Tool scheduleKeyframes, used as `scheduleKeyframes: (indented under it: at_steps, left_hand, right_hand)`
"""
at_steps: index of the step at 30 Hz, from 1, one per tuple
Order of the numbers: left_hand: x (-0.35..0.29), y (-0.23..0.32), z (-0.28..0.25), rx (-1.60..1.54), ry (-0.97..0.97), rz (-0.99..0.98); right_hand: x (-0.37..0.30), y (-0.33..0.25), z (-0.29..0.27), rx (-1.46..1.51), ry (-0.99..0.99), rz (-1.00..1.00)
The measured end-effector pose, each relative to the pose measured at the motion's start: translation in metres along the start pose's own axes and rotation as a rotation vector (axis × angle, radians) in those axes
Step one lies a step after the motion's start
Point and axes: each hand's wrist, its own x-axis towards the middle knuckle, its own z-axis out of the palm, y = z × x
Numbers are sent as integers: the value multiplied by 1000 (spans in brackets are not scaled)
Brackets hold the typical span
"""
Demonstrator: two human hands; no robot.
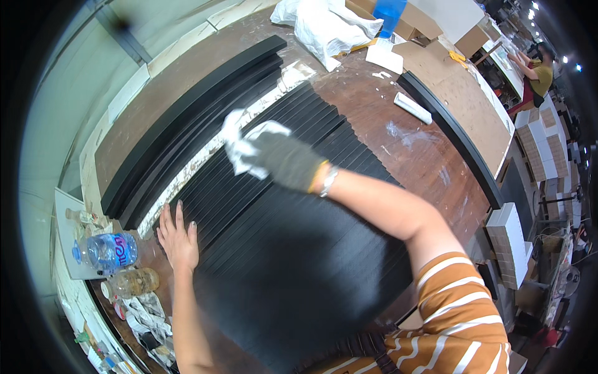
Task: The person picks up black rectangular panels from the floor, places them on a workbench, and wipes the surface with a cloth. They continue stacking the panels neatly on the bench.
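Observation:
A row of long black slats [352, 153] lies side by side on the brown table, filling the space in front of me. My right hand [289, 163], in a dark grey glove, grips a crumpled white cloth [235, 148] against the far part of the slats. Bare and flat, my left hand [179, 242] rests with fingers apart on the left ends of the slats. Beyond them, thicker black bars [187, 118] lie along the far left, with a paint-smeared whitish strip [193, 167] between.
At left stand a large clear water bottle [115, 251] and a jar [138, 282]. Another black bar [455, 140] and a white roll [413, 108] lie at right. A white bag [330, 28] and blue container [390, 15] are at the back. A person [541, 75] works far right.

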Motion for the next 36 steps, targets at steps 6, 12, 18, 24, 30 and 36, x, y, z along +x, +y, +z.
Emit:
scheduleKeyframes:
  at_steps: [6,12,18,24,30,36]
  left_hand:
    - [1,-5,5,8,20,17]
    - [1,-5,6,16,15,11]
    - [0,-6,7,-6,30,24]
    - [1,-8,9,27,24,15]
    - [1,-11,14,45,45,32]
    - [2,-11,14,63,56,27]
  right_hand:
    - [-5,83,-9,-98,-45,298]
    - [-31,147,-62,-303,-102,761]
    - [-40,-18,-43,282,-220,151]
    - [-137,19,-117,395,36,519]
    - [-241,133,-165,-228,-528,1113]
    - [-205,183,-136,-237,-71,1158]
